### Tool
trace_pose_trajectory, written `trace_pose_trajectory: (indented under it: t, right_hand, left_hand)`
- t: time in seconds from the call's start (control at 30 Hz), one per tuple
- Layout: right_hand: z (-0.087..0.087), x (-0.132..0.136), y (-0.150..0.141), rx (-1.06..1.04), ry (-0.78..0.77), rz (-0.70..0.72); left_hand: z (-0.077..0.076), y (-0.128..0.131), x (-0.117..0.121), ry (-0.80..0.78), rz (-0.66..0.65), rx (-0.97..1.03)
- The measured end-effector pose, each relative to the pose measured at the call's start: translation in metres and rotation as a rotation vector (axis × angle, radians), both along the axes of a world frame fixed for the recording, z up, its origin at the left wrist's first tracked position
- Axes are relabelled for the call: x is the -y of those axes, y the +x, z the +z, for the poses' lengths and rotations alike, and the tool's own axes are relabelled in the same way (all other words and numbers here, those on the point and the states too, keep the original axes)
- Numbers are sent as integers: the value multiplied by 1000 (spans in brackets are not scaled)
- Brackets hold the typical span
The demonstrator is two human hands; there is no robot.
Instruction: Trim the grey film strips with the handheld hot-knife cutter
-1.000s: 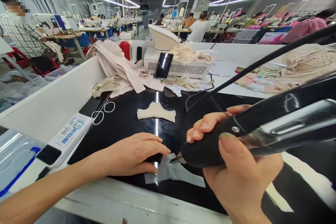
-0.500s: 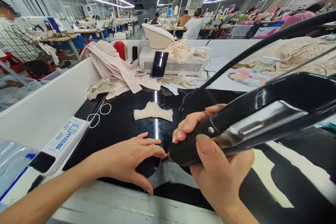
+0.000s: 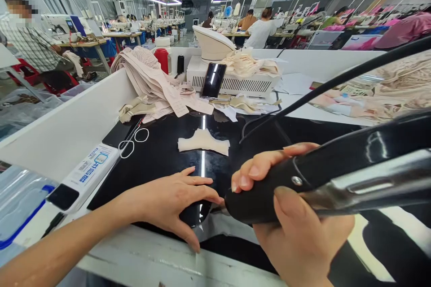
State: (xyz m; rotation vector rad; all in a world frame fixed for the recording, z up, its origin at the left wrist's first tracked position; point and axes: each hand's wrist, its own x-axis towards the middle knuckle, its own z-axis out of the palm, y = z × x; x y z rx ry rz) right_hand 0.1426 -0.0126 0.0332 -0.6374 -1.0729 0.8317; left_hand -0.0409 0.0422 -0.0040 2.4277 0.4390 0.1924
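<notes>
My right hand (image 3: 296, 228) is wrapped around a thick black hand tool (image 3: 262, 199) with a silver metal lever along its side; its exact kind is unclear. The tool slants down leftward, and a small metal tip shows at its lower end. My left hand (image 3: 178, 202) lies with fingers spread over the glossy black work surface (image 3: 151, 166), its index fingertip close to that tip. Whether they touch I cannot tell. A greyish, shiny patch (image 3: 232, 228) lies below the tip. Beyond my left hand sits a cream, curved fabric piece (image 3: 204, 141).
A black cable (image 3: 303, 98) arcs across the right. At the back are a phone (image 3: 213, 80), a white vented box (image 3: 232, 83) and pale fabric strips (image 3: 151, 76). A white carton (image 3: 87, 172) lies left. Cream pieces (image 3: 367, 246) lie right. Several people sit at machines beyond.
The view has shifted, so the scene sits slightly farther right. My right hand and the tool appear farther right and a little lower. My left hand keeps its spread pose.
</notes>
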Motion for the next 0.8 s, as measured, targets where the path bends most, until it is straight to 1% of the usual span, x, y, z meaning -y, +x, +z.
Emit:
trace_pose_trajectory:
  t: [0.1,0.23,0.33,0.43,0.57,0.7,0.8]
  right_hand:
    - [1,4,-2,3,-25,58]
    - [-1,6,-6,20,2,14]
    - [0,7,-6,23,-13,11]
    - [2,10,-6,11,-48,44]
    - [2,15,-10,54,-52,95]
    - [1,14,-15,77,-36,72]
    - [4,11,-14,70,-20,75]
  left_hand:
    - [-2,-1,-1,4,5,2]
    - [-4,0,-2,-14,-1,-12]
    - [-5,0,-1,-22,-2,-6]
    - [-3,1,0,-35,-1,3]
    - [2,2,0,-41,1,-34]
    - [5,4,1,-32,6,-63]
    - [5,3,2,-30,18,-56]
